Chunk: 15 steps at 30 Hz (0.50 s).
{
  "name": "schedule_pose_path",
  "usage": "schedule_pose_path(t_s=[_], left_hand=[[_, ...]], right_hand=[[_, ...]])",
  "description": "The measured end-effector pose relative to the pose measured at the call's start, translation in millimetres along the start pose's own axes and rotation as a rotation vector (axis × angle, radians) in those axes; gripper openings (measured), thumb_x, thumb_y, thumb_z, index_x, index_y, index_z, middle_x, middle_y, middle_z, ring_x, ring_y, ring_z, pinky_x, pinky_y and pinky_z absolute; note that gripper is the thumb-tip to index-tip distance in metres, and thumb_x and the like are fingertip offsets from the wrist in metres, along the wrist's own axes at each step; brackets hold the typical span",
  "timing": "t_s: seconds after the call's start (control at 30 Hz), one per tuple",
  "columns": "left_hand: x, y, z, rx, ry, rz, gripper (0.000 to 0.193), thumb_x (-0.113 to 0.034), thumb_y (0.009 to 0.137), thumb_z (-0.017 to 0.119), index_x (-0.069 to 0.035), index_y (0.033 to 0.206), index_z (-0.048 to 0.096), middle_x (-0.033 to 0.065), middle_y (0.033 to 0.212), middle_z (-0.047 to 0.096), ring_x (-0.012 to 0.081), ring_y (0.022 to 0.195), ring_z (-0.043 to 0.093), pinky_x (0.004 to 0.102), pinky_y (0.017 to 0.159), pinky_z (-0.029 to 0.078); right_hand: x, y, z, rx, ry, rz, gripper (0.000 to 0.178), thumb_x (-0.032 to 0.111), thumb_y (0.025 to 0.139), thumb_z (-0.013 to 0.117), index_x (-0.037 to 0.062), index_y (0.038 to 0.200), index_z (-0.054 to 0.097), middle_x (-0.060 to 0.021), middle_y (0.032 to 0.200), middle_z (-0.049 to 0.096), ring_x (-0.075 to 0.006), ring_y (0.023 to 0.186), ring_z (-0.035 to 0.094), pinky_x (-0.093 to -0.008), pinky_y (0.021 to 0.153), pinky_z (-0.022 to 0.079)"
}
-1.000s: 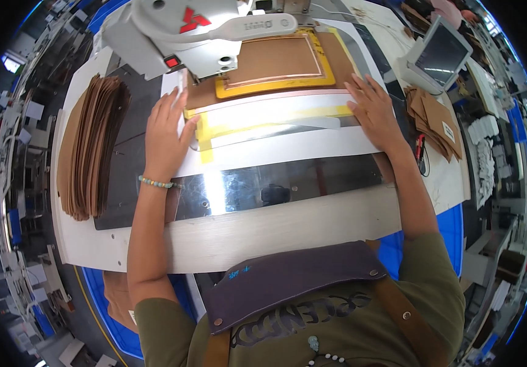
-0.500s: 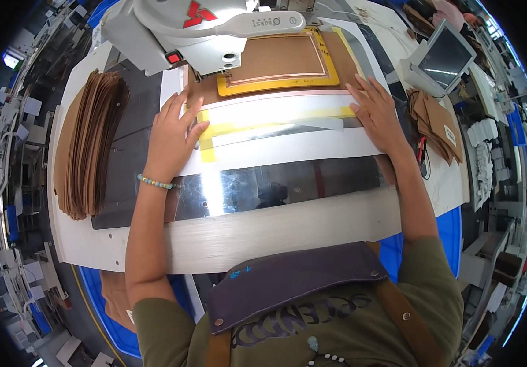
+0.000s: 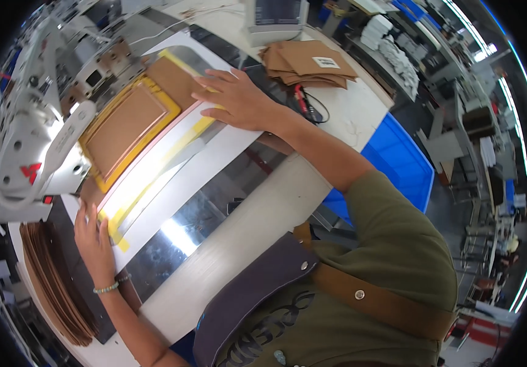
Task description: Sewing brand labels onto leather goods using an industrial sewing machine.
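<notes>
A brown sheet of leather-like or fabric material point(image 3: 132, 122) lies under a yellow rectangular clamp frame point(image 3: 174, 109) beside the white sewing machine head point(image 3: 25, 150). In front of it is a white template sheet point(image 3: 214, 156) with strips of yellow tape point(image 3: 197, 130). My left hand point(image 3: 95, 238), beaded bracelet at the wrist, rests at the sheet's left end, fingers apart and thumb by the tape. At the far right end, my right hand point(image 3: 239, 101) lies spread over the brown sheet's corner and the template edge. Neither hand grips anything.
A stack of brown pieces point(image 3: 55, 284) stands at the left. Beyond my right hand lie more brown pieces point(image 3: 306, 64), a red-handled tool point(image 3: 302, 101) and a screen unit point(image 3: 275, 18). A blue bin point(image 3: 401, 162) is below the table's right edge.
The view has swung to the right and tilted, so the table now slants and more of the right side shows. Both hands stay at the two ends of the template.
</notes>
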<state>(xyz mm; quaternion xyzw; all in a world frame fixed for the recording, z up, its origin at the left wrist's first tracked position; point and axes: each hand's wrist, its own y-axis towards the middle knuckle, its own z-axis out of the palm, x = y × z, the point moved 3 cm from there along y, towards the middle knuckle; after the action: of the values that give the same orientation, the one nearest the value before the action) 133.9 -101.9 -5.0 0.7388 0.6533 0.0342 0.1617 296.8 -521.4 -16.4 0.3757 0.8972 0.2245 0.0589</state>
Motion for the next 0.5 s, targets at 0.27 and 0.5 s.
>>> schedule_pose_path(t_s=[0.27,0.5], left_hand=[[6.0,-1.9,4.7,-0.005,-0.044,-0.005,0.043,-0.015,0.103,0.059,-0.003,0.144,0.060,0.0192,0.157,0.050,0.0365,0.145,0.046,0.0453,0.120,0.034],[3.2,-4.5,3.9,-0.008,-0.037,-0.014,0.045,-0.016,0.102,0.059,-0.003,0.146,0.058,0.0195,0.158,0.048,0.0381,0.144,0.045,0.0466,0.119,0.034]], right_hand=[[-161.7,-57.7,-142.7,-0.170,0.022,0.586,0.024,0.026,0.090,0.071,0.0090,0.106,0.077,-0.0126,0.114,0.075,-0.0311,0.106,0.070,-0.0444,0.086,0.055],[-207.9,-108.3,-124.3,0.236,0.467,0.741,0.022,0.019,0.088,0.082,0.0048,0.088,0.065,0.0015,0.081,0.059,-0.0106,0.079,0.053,-0.0285,0.073,0.045]])
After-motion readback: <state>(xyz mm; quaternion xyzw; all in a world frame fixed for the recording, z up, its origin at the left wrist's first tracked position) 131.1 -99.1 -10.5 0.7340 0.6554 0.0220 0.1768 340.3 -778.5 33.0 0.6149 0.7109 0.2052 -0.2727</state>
